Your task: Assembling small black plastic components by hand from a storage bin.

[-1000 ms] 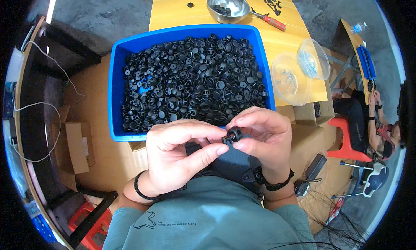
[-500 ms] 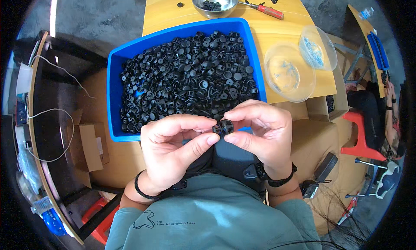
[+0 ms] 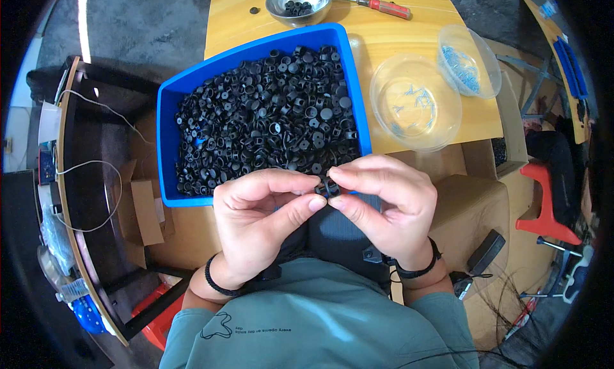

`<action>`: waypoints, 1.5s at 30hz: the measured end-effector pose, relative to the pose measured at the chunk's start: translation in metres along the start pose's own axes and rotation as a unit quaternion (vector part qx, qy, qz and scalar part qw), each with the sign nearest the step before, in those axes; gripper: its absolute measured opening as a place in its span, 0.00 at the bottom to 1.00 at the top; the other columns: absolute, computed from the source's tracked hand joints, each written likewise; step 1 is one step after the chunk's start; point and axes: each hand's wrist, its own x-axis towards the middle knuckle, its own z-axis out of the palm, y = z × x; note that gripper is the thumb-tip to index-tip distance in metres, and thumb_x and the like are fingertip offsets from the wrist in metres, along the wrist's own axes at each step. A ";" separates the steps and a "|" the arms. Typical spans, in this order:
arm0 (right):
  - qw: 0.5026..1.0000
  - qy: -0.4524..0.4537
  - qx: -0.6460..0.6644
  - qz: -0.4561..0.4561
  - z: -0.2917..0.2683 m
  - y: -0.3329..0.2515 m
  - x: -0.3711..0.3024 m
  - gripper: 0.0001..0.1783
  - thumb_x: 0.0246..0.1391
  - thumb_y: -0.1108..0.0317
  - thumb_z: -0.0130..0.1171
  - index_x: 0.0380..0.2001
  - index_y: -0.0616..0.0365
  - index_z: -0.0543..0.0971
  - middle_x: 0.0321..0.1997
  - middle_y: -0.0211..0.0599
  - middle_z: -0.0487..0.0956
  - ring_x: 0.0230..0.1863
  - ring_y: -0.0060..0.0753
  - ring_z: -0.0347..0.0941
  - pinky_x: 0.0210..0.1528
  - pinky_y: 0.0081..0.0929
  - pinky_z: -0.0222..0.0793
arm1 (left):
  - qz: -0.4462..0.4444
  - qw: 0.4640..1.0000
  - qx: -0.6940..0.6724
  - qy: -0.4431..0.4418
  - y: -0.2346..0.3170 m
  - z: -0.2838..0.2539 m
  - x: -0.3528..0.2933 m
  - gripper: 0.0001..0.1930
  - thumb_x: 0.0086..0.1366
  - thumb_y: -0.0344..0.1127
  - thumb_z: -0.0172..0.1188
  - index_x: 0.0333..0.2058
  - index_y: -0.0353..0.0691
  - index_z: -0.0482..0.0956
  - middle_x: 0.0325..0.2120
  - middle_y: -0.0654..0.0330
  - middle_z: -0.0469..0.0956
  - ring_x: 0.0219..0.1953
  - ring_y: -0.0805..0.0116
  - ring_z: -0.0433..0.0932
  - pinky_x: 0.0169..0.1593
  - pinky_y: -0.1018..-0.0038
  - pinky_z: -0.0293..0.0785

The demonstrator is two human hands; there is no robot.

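Between my two hands is a small black round plastic part (image 3: 328, 188), gripped from both sides at the near edge of the blue bin. My left hand (image 3: 265, 206) pinches its left side with thumb and forefinger. On the other side, the thumb and fingertips of my right hand (image 3: 384, 199) are closed on it. Fingertips cover much of the part, so its exact kind is unclear. Just beyond my hands stands the blue bin (image 3: 164, 138), heaped with many similar black plastic pieces (image 3: 268, 113).
On the wooden table (image 3: 358, 33) are a metal bowl (image 3: 320, 10) with black pieces, a red-handled screwdriver (image 3: 390, 9), and two clear plastic tubs (image 3: 382, 113) holding small bluish pieces. A cardboard box (image 3: 147, 212) lies left. Far right are a red stool (image 3: 543, 202) and another person (image 3: 553, 158).
The black part sits more tightly between my fingertips, and my hands have come slightly closer together. My view has shifted a little, so the bin and table appear farther left.
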 end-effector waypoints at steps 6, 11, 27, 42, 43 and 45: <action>0.987 0.041 -0.129 -0.087 0.009 -0.003 -0.009 0.14 0.38 0.79 0.64 0.33 0.66 0.79 0.31 0.43 0.78 0.28 0.38 0.76 0.27 0.27 0.72 | 0.058 0.986 0.151 -0.033 0.004 -0.002 0.000 0.09 0.48 0.19 0.66 0.31 0.30 0.80 0.31 0.52 0.80 0.34 0.69 0.78 0.39 0.78 0.75; 0.983 0.046 -0.148 -0.095 0.021 -0.004 -0.012 0.15 0.36 0.80 0.64 0.34 0.66 0.79 0.31 0.43 0.77 0.28 0.38 0.76 0.27 0.27 0.72 | 0.099 0.973 0.200 -0.067 0.001 -0.014 -0.002 0.08 0.48 0.19 0.66 0.30 0.30 0.80 0.32 0.52 0.79 0.35 0.69 0.79 0.39 0.77 0.76; 0.970 0.009 -0.215 -0.113 0.074 0.004 -0.015 0.18 0.31 0.79 0.63 0.33 0.65 0.77 0.28 0.40 0.76 0.23 0.36 0.73 0.23 0.26 0.69 | -0.079 0.993 -0.061 -0.065 -0.012 -0.057 -0.011 0.16 0.50 0.16 0.62 0.40 0.30 0.73 0.34 0.54 0.79 0.37 0.72 0.78 0.43 0.78 0.74; 0.830 -0.048 -0.541 0.127 -0.079 0.035 0.027 0.05 0.37 0.73 0.59 0.23 0.59 0.79 0.26 0.46 0.76 0.31 0.47 0.74 0.35 0.37 0.70 | 0.068 0.964 0.119 0.226 -0.009 -0.186 -0.032 0.08 0.58 0.25 0.56 0.37 0.30 0.75 0.25 0.58 0.76 0.25 0.72 0.74 0.33 0.79 0.71; 0.834 -0.052 -0.535 0.124 -0.085 0.044 0.029 0.05 0.37 0.73 0.59 0.23 0.59 0.79 0.26 0.46 0.76 0.31 0.47 0.74 0.35 0.37 0.70 | 0.059 0.947 0.159 0.272 -0.010 -0.207 -0.034 0.08 0.59 0.27 0.56 0.36 0.30 0.76 0.25 0.60 0.76 0.25 0.74 0.73 0.32 0.80 0.70; 0.795 -0.118 -0.582 0.129 -0.088 0.060 0.033 0.03 0.36 0.73 0.57 0.19 0.60 0.78 0.25 0.47 0.76 0.29 0.50 0.74 0.34 0.38 0.70 | 0.031 0.916 0.228 0.327 -0.014 -0.246 -0.045 0.07 0.59 0.29 0.58 0.35 0.31 0.77 0.25 0.62 0.76 0.25 0.78 0.72 0.32 0.82 0.70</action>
